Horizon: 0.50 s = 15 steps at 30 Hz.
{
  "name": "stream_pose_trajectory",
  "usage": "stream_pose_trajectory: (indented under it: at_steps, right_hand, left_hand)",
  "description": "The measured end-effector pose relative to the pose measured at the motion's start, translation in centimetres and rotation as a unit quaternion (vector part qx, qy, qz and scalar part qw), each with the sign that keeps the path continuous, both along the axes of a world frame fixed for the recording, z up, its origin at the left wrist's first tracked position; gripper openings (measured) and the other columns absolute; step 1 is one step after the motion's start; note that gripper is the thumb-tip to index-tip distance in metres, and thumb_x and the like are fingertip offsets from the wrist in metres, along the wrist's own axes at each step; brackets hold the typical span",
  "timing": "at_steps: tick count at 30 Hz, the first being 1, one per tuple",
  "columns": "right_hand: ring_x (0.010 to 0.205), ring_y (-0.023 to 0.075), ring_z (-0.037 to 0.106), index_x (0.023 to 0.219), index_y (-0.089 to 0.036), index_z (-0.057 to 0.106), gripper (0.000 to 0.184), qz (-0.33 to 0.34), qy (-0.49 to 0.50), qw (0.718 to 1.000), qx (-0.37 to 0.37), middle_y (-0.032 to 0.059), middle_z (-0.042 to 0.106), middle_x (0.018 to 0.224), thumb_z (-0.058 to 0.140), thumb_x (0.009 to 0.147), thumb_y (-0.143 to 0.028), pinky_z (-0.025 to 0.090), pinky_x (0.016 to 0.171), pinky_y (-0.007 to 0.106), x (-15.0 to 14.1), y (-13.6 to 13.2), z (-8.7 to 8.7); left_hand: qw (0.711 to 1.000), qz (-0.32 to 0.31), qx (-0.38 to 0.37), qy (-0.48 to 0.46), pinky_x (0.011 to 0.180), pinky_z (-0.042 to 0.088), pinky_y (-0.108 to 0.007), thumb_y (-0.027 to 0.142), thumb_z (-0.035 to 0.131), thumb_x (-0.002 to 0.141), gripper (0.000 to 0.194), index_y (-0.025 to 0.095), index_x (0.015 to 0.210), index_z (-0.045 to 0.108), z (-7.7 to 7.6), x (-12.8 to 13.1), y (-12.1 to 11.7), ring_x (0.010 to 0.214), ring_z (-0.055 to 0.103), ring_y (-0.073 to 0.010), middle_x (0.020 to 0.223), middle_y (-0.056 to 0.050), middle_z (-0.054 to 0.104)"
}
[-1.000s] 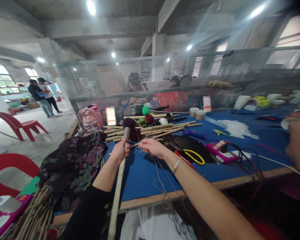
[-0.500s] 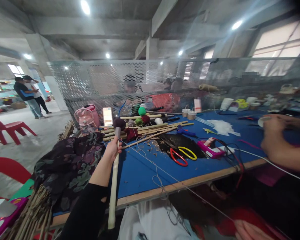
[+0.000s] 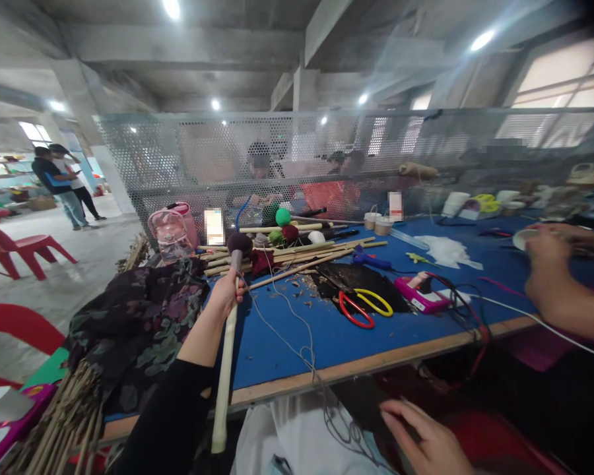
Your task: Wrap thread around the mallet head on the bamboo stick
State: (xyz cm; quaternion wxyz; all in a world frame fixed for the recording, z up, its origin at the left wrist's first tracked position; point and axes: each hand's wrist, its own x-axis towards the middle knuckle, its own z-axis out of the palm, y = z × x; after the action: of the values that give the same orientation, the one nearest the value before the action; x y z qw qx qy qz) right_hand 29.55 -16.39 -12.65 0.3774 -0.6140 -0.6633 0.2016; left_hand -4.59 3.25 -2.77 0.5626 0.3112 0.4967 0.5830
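My left hand (image 3: 226, 295) grips a pale wooden stick (image 3: 224, 376) just below its dark maroon felt head (image 3: 239, 243), holding it upright over the blue table (image 3: 282, 336). A thin grey thread (image 3: 297, 330) runs from the stick's head down across the table and over the front edge. My right hand (image 3: 423, 437) hovers low below the table edge, fingers spread, with the thread's loose loops just to its left. Whether it touches the thread I cannot tell.
A pile of sticks with coloured ball heads (image 3: 297, 247) lies behind. Red and yellow scissors (image 3: 359, 307), a pink device with cables (image 3: 420, 295), dark floral cloth (image 3: 138, 323) and a pink bottle (image 3: 173, 234) surround it. Another person's hands (image 3: 549, 277) work at right. A mesh screen (image 3: 327, 158) stands behind.
My right hand left the stick's head, pulled the thread out toward my lower right, and now sits open below the table edge. The thread has gone slack. The left hand kept its hold.
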Motion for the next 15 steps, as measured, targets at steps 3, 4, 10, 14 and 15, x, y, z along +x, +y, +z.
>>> stream_pose_trajectory:
  at_steps: [3, 4, 10, 14, 15]
  right_hand:
    - [0.077, 0.0212, 0.063, 0.08, -0.025, 0.066, 0.019, 0.078, 0.014, 0.996, 0.038, 0.007, 0.068, 0.082, 0.051, 0.079, -0.036, 0.05, 0.069, 0.029, -3.9, 1.2, 3.6]
    - [0.077, 0.0202, 0.062, 0.082, -0.024, 0.066, 0.019, 0.105, 0.023, 0.993, 0.044, 0.0067, 0.067, 0.083, 0.05, 0.08, -0.034, 0.049, 0.069, 0.028, -5.1, 1.9, 4.9]
    - [0.066, 0.0165, 0.057, 0.074, -0.02, 0.065, 0.021, 0.263, 0.025, 0.964, 0.043, 0.0034, 0.065, 0.071, 0.05, 0.081, -0.033, 0.044, 0.062, 0.026, -11.7, 12.6, 10.9]
    - [0.069, 0.0183, 0.058, 0.069, -0.018, 0.065, 0.022, 0.148, -0.107, 0.982, 0.052, 0.0067, 0.065, 0.07, 0.053, 0.078, -0.033, 0.04, 0.064, 0.028, -16.0, 21.9, 11.2]
    - [0.074, 0.021, 0.059, 0.067, -0.017, 0.065, 0.023, 0.106, -0.147, 0.983, 0.026, 0.0093, 0.066, 0.072, 0.057, 0.074, -0.037, 0.04, 0.066, 0.029, -16.9, 23.7, 10.9]
  left_hand:
    - [1.0, -0.002, -0.008, 0.0, 0.031, 0.02, -0.015, 0.052, 0.053, 0.076, 0.038, 0.015, 0.076, 0.049, 0.0, 0.2, 0.1, 0.03, 0.03, -0.0023, 0.048, 0.006, 0.041]
    - [1.0, 0.0, -0.008, 0.0, 0.031, 0.02, -0.015, 0.054, 0.053, 0.075, 0.039, 0.014, 0.076, 0.049, -0.1, 0.2, 0.1, 0.03, 0.03, -0.0022, 0.048, 0.006, 0.041]
    - [1.0, -0.004, -0.003, 0.007, 0.032, 0.019, -0.015, 0.057, 0.054, 0.073, 0.043, 0.015, 0.078, 0.05, -0.5, 0.1, 0.3, 0.031, 0.031, -0.0027, 0.048, 0.007, 0.04]
    - [1.0, 0.0, -0.002, 0.007, 0.032, 0.02, -0.016, 0.055, 0.053, 0.074, 0.04, 0.015, 0.078, 0.049, -0.5, 0.0, 0.3, 0.031, 0.031, -0.0029, 0.049, 0.007, 0.041]
    - [1.0, 0.004, -0.002, 0.008, 0.032, 0.02, -0.016, 0.054, 0.053, 0.075, 0.04, 0.015, 0.078, 0.049, -0.5, 0.0, 0.3, 0.031, 0.031, -0.003, 0.049, 0.007, 0.041]
